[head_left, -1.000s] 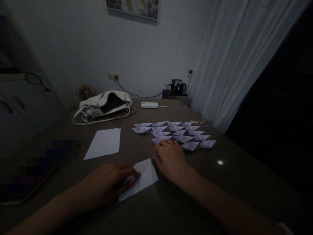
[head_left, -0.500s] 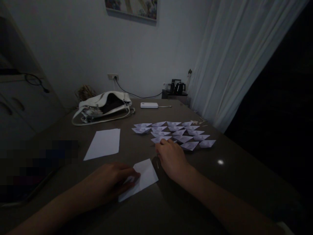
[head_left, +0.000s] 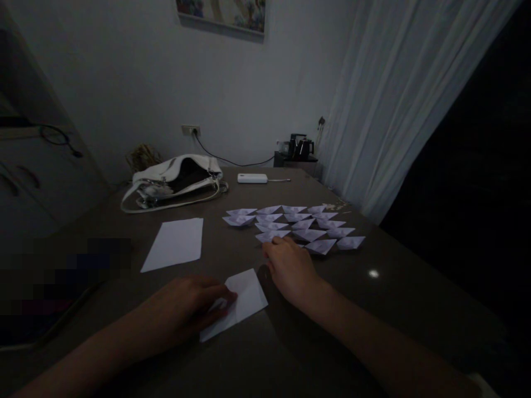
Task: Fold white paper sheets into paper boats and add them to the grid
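Note:
Under the fingertips of my left hand (head_left: 193, 304) lies a partly folded sheet of white paper (head_left: 251, 293). Thumb and forefinger press it against the table, covering its left side. Several white paper boats (head_left: 309, 234) stand in close rows beyond my hands. My right hand (head_left: 288, 265) rests at the near edge of these rows with its fingers curled in. It partly covers the nearest boats, and whatever its fingertips hold is hidden. To the left lie flat white paper sheets (head_left: 176, 243), apart from both hands.
A white handbag (head_left: 174, 179) sits at the back left of the dark table (head_left: 232, 246). Behind the boats lie a white power bank (head_left: 252, 178) with a short cable and small pale scraps (head_left: 338, 206). A curtain (head_left: 365, 110) hangs at the right.
A thin pale sliver beside my right hand no longer shows; its fingers have curled slightly. My left hand and the folded paper stay in place. The view has shifted slightly.

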{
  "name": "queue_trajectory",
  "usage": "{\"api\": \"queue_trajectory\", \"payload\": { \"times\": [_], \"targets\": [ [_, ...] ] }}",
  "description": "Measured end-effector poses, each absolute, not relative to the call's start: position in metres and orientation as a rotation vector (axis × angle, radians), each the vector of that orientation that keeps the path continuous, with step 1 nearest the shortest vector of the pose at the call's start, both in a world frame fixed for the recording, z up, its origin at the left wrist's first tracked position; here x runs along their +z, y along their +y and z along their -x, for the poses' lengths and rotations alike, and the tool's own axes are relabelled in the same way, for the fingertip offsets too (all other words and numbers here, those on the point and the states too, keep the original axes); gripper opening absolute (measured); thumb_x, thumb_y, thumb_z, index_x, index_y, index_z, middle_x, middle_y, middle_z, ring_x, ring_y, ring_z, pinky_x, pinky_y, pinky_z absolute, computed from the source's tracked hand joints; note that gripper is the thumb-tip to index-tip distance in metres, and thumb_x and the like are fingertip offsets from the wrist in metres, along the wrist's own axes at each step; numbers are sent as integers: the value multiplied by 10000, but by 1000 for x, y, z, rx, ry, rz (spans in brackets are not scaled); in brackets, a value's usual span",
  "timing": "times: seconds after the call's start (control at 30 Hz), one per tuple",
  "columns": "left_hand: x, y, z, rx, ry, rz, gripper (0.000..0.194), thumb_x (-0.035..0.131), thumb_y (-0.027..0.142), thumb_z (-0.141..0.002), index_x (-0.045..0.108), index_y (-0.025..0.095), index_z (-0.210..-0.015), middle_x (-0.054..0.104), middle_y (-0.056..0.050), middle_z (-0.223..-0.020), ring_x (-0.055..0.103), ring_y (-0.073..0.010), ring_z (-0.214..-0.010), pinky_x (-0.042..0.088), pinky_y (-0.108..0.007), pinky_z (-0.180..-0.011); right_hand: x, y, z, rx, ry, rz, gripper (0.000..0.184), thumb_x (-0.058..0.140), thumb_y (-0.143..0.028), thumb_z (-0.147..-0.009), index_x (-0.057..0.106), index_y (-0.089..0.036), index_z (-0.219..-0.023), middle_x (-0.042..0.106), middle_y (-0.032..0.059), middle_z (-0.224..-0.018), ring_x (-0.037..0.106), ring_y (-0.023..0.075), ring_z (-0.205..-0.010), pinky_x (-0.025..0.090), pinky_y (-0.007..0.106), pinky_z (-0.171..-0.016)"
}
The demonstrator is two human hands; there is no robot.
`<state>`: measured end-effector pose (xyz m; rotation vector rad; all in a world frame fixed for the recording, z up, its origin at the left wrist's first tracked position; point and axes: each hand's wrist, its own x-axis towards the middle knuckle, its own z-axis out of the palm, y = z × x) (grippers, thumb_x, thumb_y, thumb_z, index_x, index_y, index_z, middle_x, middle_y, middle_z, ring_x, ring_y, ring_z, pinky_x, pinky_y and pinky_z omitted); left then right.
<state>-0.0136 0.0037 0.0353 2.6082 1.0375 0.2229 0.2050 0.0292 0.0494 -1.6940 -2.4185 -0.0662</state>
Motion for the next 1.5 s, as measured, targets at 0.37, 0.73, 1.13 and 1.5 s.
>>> {"api": "queue_trajectory", "payload": {
  "times": [0.37,0.73,1.13,1.5],
  "targets": [
    [34,4,14,204,1043,-2577,234,432,319,-954,640,248,-1034,681,-30,-920,651,-163,-780,461,-239,-655,34,21,-197,127,-2519,1323,268,616,-352,-829,635,-144,-996,639,91,-973,581,224,-950,469,324,-765],
    [33,3,15,230,1054,-2551,206,480,261,-937,634,275,-1073,679,-17,-908,647,-157,-778,431,-219,-641,32,19,-198,344,-2500,1328,362,676,-342,-776,600,-111,-1043,583,113,-1065,535,238,-1028,450,363,-886],
    [36,5,14,170,1199,-2539,247,523,296,-898,567,264,-1139,684,-21,-945,647,-197,-820,434,-260,-667,39,13,-191,382,-2492,1508,377,706,-337,-753,581,-108,-1025,584,145,-1090,552,273,-1025,470,398,-854],
    [30,8,17,136,1246,-2471,167,549,368,-878,587,265,-1004,672,-3,-894,629,-194,-776,413,-267,-630,37,13,-192,399,-2502,1500,324,681,-274,-783,592,-93,-1037,602,149,-1070,574,268,-993,476,394,-840]
  ]
}}
